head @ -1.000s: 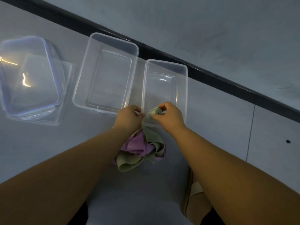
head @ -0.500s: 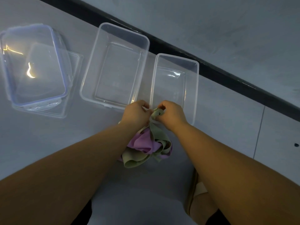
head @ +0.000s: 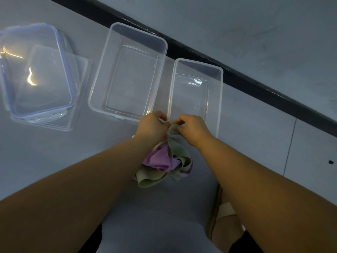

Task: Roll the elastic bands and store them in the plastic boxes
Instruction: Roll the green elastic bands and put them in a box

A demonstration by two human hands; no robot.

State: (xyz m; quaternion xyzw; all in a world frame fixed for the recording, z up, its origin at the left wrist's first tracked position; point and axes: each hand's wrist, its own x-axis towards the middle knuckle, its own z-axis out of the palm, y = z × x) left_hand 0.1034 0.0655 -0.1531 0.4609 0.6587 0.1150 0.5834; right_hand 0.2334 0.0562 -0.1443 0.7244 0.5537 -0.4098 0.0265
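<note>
Left hand [head: 152, 126] and right hand [head: 193, 127] pinch 1 end of a green elastic band [head: 172, 130] at a plastic box's [head: 220, 99] near rim, above the heap [head: 160, 161] on the floor [head: 54, 161]. Limp, light, springy: it likely needs a tight grip on that end.

Grey floor [head: 54, 161], black skirting strip [head: 237, 73], two lids set aside

The floor meets a grey wall [head: 255, 24] along the glossy skirting strip, which runs diagonally across the view. A thin seam [head: 290, 143] crosses the floor at right, with a small dark spot [head: 331, 162] beyond it. At far left a blue-edged clear lid [head: 36, 70] lies on a plain clear lid [head: 81, 92] (light glints off the top one). A sandalled foot [head: 225, 211] with a pale strap shows at lower right.
</note>
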